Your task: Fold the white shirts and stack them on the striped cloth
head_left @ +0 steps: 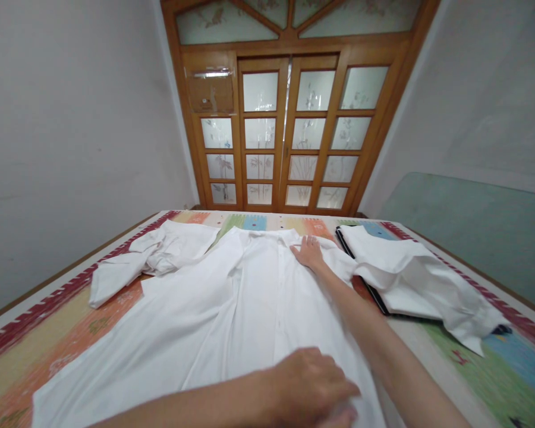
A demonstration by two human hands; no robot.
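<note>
A white shirt (254, 303) lies spread on the patterned bed cover, its collar toward the far edge and its button front running toward me. My right hand (309, 252) rests on the shirt beside the collar, fingers laid out over the cloth. Nearer to me, my left hand (310, 383) reaches across the lower front of the shirt. Its fingers are curled, with a bit of white cloth between fingertips and thumb at the bottom edge of the view. The left forearm covers part of the shirt's lower end.
A crumpled white garment (160, 249) lies at the left, by the shirt's sleeve. More white cloth (405, 273) is draped over a flat black-edged item (374, 297) at the right. Colourful bed cover (468, 356) surrounds them. Wooden glass-paned doors (285, 131) stand beyond, with walls on both sides.
</note>
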